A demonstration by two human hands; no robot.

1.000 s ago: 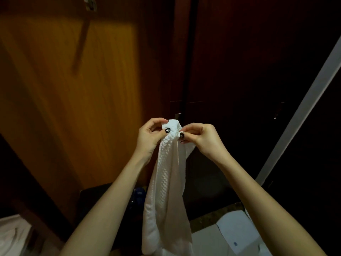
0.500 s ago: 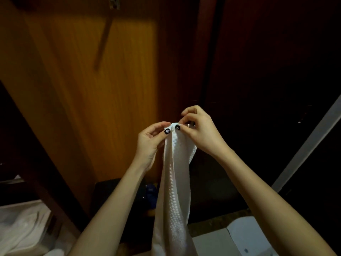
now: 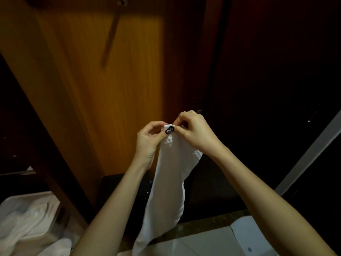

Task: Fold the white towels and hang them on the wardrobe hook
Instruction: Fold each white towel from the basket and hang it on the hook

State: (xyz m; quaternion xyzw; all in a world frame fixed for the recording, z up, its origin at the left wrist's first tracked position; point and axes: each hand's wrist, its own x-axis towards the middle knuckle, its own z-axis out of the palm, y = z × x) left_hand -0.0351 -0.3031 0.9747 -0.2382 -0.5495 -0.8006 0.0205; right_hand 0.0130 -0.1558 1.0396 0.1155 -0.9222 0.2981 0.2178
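Folding seems done: your left hand [image 3: 149,140] and right hand [image 3: 196,133] pinch the towel [image 3: 169,182] top; next lift toward the hook [image 3: 121,1], eleven o'clock.

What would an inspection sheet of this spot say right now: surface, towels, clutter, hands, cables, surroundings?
Surface: pale surface at lower right; floor or box, cannot tell.
Job's things: towel hangs long between the forearms, held at its top end; hook at the top edge, partly cut off, no towel on it.
Clutter: white cloth heaped at lower left; dark object behind the left forearm.
Hands: left hand and right hand both pinch the towel's top end, close together.
Cables: nothing seen.
Surroundings: wooden wardrobe, lit in the middle, dark to the right; grey strip slanting at right.
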